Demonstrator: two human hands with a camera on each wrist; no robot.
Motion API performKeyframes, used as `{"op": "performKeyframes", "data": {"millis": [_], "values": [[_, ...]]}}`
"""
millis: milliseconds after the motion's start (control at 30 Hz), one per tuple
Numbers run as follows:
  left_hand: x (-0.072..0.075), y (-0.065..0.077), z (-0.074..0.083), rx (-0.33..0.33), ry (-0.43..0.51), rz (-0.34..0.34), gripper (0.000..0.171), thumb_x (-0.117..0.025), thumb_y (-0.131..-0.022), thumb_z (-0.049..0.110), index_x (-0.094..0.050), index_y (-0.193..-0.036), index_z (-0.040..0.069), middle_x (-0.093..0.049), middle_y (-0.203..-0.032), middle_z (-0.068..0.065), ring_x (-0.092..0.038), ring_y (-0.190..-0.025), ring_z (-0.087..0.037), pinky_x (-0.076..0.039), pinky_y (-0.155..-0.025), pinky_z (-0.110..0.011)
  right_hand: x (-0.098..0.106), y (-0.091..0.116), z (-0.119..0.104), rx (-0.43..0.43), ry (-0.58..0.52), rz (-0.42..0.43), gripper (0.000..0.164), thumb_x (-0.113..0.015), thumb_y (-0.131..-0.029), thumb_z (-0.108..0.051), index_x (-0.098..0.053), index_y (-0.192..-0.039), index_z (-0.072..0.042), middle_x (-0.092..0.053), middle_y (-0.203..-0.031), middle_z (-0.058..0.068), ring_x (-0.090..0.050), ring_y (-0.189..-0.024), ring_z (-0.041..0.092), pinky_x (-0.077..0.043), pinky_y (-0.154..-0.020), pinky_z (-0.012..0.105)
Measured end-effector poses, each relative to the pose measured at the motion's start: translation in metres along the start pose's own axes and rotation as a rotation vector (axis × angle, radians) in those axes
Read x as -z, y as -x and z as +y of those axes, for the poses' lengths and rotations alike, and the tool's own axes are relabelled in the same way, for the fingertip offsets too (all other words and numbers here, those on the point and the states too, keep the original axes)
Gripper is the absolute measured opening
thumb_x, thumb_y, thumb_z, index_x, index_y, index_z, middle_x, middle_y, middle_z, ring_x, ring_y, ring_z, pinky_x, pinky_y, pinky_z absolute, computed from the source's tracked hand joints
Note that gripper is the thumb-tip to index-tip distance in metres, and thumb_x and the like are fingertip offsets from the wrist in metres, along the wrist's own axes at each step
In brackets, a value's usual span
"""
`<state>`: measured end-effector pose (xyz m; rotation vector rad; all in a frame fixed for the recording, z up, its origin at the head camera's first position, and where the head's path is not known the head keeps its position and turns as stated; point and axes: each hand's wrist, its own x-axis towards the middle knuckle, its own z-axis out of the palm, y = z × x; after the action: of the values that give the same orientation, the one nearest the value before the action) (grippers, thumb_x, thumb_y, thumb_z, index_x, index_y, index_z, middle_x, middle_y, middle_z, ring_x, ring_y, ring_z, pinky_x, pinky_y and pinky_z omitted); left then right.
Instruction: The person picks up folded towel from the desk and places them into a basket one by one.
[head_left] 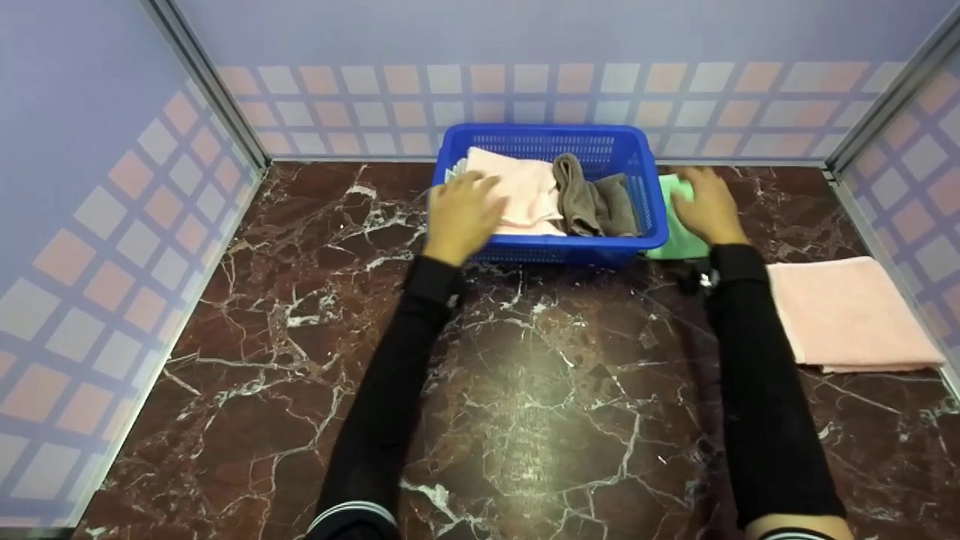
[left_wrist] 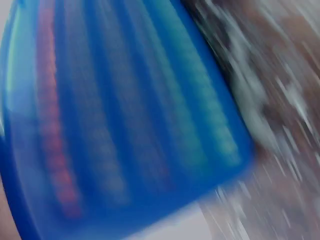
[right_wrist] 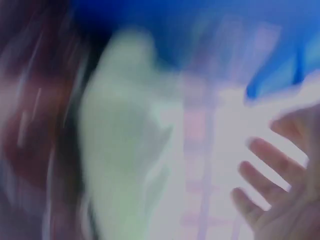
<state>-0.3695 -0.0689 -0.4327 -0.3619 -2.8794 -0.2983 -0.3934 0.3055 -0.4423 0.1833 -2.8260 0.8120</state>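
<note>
A blue plastic basket [head_left: 551, 241] stands by the back wall. Inside it are a folded pink towel [head_left: 525, 187] and rolled or folded grey-brown towels [head_left: 589, 199]. Over the basket's left side, my left hand [head_left: 463, 214] has its fingers loosely bent beside the pink towel. My right hand [head_left: 709, 206] is just right of the basket, above a green towel [head_left: 679, 232] that lies partly behind that hand. Spread fingers [right_wrist: 272, 155] show in the right wrist view, with nothing between them. Blurred basket side [left_wrist: 125, 120] fills most of the left wrist view.
Another folded pink towel [head_left: 855, 315] lies at the right, beside my right forearm. The tabletop [head_left: 525, 420] is dark red marble-patterned. Panels with pink and white squares enclose it at the back wall [head_left: 525, 37], left and right.
</note>
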Motion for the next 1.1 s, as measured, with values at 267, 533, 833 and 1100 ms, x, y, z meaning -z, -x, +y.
{"op": "performKeyframes", "data": {"millis": [267, 533, 833, 1100], "values": [[-0.002, 0.028, -0.042, -0.026, 0.146, 0.011, 0.054, -0.039, -0.096, 0.056, -0.05, -0.139, 0.024, -0.041, -0.149, -0.004, -0.027, -0.142, -0.023, -0.024, -0.113, -0.05, -0.003, 0.029, 0.053, -0.035, 0.167, -0.41, 0.067, -0.05, -0.095, -0.046, -0.031, -0.15, -0.013, -0.021, -0.154, 0.024, -0.016, -0.138, 0.051, -0.017, -0.104, 0.07], [-0.008, 0.027, -0.042, -0.03, 0.248, 0.083, 0.046, -0.049, -0.094, 0.047, -0.059, -0.132, 0.021, -0.048, -0.143, -0.005, -0.027, -0.142, -0.023, -0.029, -0.113, -0.043, -0.003, 0.047, 0.05, -0.039, 0.223, -0.386, 0.068, -0.048, -0.093, -0.055, -0.035, -0.149, -0.019, -0.027, -0.151, 0.019, -0.021, -0.135, 0.05, -0.023, -0.095, 0.076], [-0.007, 0.027, -0.043, -0.039, 0.25, 0.085, 0.046, -0.049, -0.094, 0.045, -0.059, -0.131, 0.02, -0.048, -0.143, -0.008, -0.026, -0.142, -0.025, -0.026, -0.114, -0.044, -0.001, 0.086, 0.045, 0.032, 0.258, -0.337, 0.066, -0.051, -0.093, -0.054, -0.041, -0.145, -0.016, -0.034, -0.147, 0.018, -0.029, -0.13, 0.05, -0.028, -0.094, 0.073], [-0.011, 0.027, -0.04, -0.032, 0.247, 0.083, 0.045, -0.05, -0.094, 0.045, -0.059, -0.131, 0.02, -0.047, -0.144, -0.008, -0.025, -0.143, -0.025, -0.026, -0.114, -0.046, 0.011, 0.13, 0.041, 0.103, 0.292, -0.331, 0.065, -0.053, -0.091, -0.056, -0.046, -0.142, -0.016, -0.04, -0.143, 0.018, -0.036, -0.124, 0.05, -0.036, -0.087, 0.072]]}}
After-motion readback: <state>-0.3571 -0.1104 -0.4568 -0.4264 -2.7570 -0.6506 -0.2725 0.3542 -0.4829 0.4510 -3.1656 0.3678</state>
